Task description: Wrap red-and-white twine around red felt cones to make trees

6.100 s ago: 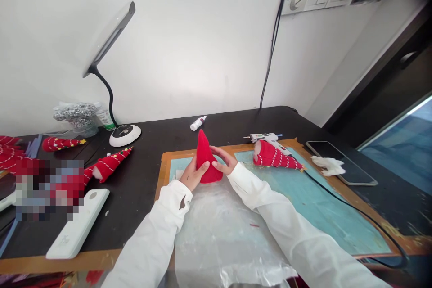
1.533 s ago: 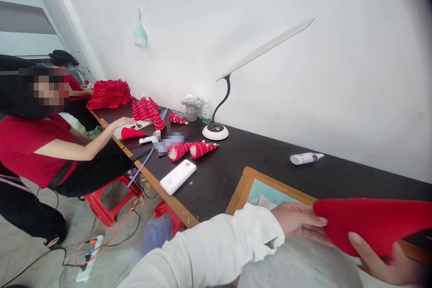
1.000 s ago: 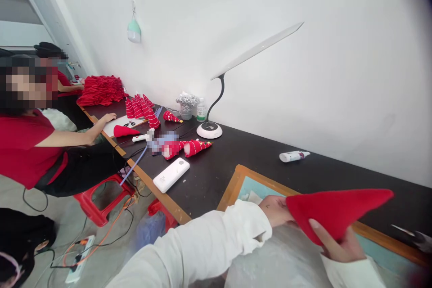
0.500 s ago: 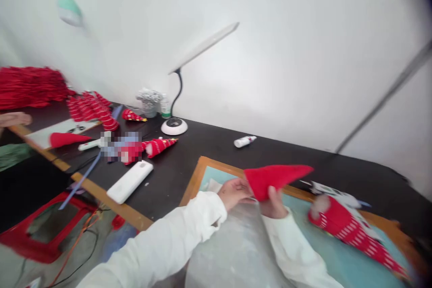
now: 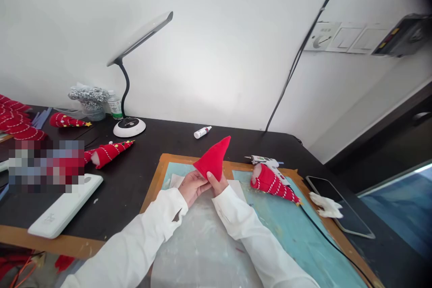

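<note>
You've got the plain red felt cone [image 5: 213, 159] pinched at its base between your half-closed left hand [image 5: 192, 187] and right hand [image 5: 216, 184], with the hot glue gun [image 5: 265, 160] lying off to the right.

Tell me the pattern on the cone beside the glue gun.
The cone is red with white dotted stripes running around it; it shows best in the head view.

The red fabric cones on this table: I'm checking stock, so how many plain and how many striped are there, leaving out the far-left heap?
Plain red fabric cone: 1
White-striped red cones: 3
Total: 4
Blurred patch not counted.
</note>
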`<state>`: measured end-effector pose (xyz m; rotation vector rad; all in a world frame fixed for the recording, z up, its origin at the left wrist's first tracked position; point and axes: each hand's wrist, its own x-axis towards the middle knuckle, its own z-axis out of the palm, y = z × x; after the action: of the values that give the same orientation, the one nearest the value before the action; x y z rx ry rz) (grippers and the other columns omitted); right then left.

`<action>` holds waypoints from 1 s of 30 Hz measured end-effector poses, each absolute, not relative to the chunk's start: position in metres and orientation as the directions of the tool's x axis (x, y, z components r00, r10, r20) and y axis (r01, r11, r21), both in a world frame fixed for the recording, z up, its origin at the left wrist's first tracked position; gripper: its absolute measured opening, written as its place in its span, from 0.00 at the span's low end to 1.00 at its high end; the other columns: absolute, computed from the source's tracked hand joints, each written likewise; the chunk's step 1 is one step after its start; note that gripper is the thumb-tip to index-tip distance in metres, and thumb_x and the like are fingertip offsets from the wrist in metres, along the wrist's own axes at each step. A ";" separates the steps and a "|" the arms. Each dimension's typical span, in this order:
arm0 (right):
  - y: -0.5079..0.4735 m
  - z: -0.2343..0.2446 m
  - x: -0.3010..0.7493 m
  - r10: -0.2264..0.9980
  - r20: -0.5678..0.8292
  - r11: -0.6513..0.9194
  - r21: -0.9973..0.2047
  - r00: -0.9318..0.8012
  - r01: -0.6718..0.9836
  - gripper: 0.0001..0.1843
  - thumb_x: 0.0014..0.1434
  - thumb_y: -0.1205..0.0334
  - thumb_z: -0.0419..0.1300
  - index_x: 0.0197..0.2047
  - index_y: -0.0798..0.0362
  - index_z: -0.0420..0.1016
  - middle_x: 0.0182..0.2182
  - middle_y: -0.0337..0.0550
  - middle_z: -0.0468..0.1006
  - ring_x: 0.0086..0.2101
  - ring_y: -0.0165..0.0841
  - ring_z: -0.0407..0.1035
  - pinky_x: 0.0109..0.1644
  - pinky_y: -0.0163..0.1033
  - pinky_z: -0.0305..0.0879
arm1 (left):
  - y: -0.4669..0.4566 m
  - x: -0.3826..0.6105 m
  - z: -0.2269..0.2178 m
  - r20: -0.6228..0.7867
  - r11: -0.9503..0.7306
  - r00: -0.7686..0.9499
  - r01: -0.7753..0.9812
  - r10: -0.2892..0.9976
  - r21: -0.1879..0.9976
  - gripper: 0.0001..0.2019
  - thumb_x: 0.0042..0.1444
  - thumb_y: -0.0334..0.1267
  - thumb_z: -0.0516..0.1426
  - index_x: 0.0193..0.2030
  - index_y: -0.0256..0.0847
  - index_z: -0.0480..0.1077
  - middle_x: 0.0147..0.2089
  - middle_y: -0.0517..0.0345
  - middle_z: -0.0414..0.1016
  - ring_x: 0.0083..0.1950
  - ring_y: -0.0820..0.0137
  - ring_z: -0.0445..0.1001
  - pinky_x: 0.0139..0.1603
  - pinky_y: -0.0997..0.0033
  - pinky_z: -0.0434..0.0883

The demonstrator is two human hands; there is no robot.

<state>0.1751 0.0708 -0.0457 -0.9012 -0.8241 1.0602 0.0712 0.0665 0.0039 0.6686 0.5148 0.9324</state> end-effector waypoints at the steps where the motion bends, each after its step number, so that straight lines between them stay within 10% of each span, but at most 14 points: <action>1: 0.070 -0.047 0.175 0.956 0.127 0.215 -0.917 0.264 -0.335 0.37 0.43 0.44 0.69 0.51 0.55 0.68 0.46 0.52 0.75 0.47 0.42 0.71 0.55 0.47 0.68 | 0.067 0.071 0.005 -0.102 0.425 0.521 -0.552 0.848 0.718 0.18 0.41 0.33 0.68 0.42 0.35 0.75 0.46 0.46 0.78 0.51 0.60 0.75 0.56 0.62 0.68; 9: 0.083 -0.040 0.196 0.976 0.152 0.175 -0.975 0.158 -0.140 0.24 0.47 0.40 0.65 0.36 0.53 0.78 0.38 0.53 0.78 0.42 0.47 0.73 0.43 0.49 0.74 | 0.086 0.060 -0.002 -0.201 0.402 0.403 -0.510 0.893 0.760 0.08 0.42 0.35 0.63 0.29 0.35 0.72 0.28 0.54 0.75 0.29 0.69 0.74 0.33 0.69 0.70; 14: 0.083 -0.035 0.204 0.972 0.204 0.201 -0.979 0.118 0.037 0.21 0.53 0.45 0.59 0.38 0.55 0.78 0.39 0.52 0.78 0.44 0.47 0.73 0.47 0.50 0.71 | 0.091 0.054 0.003 -0.091 0.360 0.426 -0.609 0.900 0.707 0.22 0.48 0.55 0.62 0.43 0.40 0.70 0.42 0.51 0.77 0.46 0.61 0.75 0.47 0.62 0.71; 18: 0.065 -0.037 0.205 0.942 0.334 0.310 -0.901 0.031 0.303 0.33 0.39 0.60 0.67 0.52 0.54 0.72 0.49 0.51 0.74 0.49 0.48 0.69 0.54 0.50 0.65 | 0.083 0.056 0.010 -0.040 0.274 0.401 -0.546 0.915 0.791 0.36 0.39 0.45 0.70 0.55 0.41 0.65 0.52 0.47 0.74 0.53 0.58 0.73 0.56 0.59 0.68; 23: 0.059 -0.032 0.203 0.847 0.518 0.509 -0.724 -0.122 0.464 0.39 0.45 0.56 0.64 0.60 0.56 0.62 0.53 0.55 0.69 0.51 0.43 0.68 0.50 0.44 0.69 | 0.080 0.058 0.012 -0.076 0.246 0.318 -0.540 0.945 0.805 0.36 0.40 0.40 0.70 0.58 0.40 0.63 0.52 0.45 0.74 0.50 0.58 0.75 0.54 0.57 0.70; 30: 0.056 -0.019 0.207 0.888 0.449 0.321 -0.765 0.104 0.557 0.23 0.50 0.57 0.60 0.50 0.54 0.71 0.46 0.49 0.75 0.45 0.40 0.71 0.49 0.42 0.68 | 0.069 0.062 0.009 -0.055 0.341 0.454 -0.580 0.889 0.740 0.36 0.44 0.47 0.68 0.58 0.40 0.63 0.52 0.46 0.74 0.48 0.60 0.75 0.43 0.66 0.72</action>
<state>0.2074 0.0560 -0.0193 -1.3539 -1.5730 0.4084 0.0624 0.0692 0.0089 0.7165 0.5021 1.0091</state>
